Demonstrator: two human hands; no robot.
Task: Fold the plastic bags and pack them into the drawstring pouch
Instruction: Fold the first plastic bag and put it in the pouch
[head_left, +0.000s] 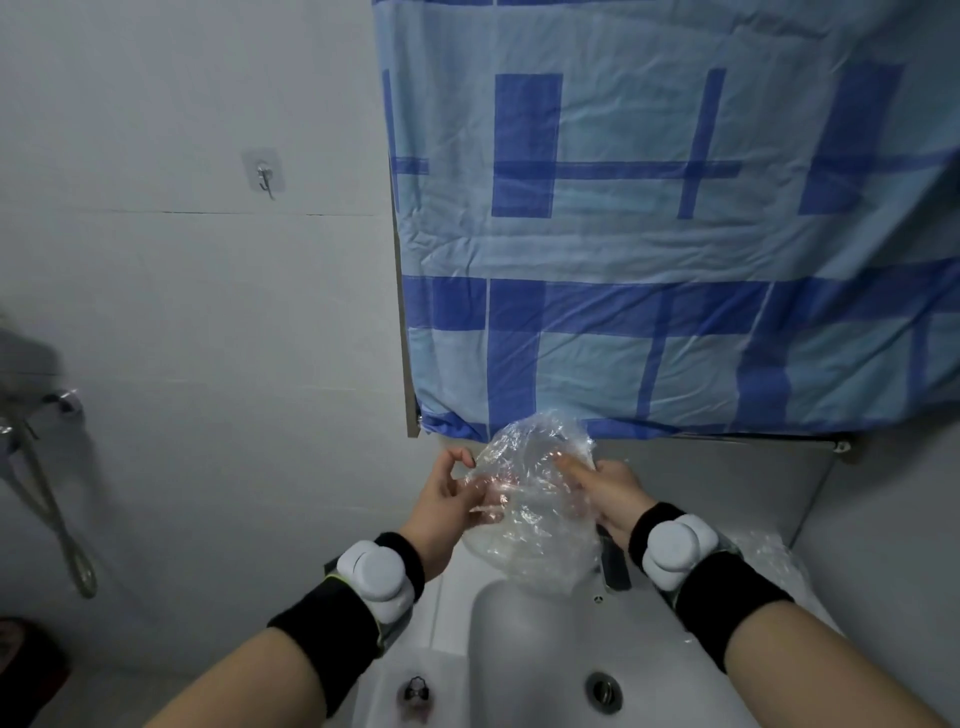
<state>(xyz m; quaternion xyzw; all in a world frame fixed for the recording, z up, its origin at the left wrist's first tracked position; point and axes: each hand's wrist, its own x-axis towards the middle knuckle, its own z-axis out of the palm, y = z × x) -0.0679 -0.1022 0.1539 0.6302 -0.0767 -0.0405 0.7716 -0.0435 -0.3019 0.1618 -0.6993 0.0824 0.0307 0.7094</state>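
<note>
We hold a clear plastic bag up over the sink, above its back edge. Our left hand grips the bag's left side, fingers curled into the film. Our right hand seems to pinch the right side, though the crinkled plastic blurs its fingertips.

Both hands hold a crumpled clear plastic bag up over the back edge of the white sink: left hand grips its left side, right hand its right. Another clear bag lies at the sink's back right corner.
</note>
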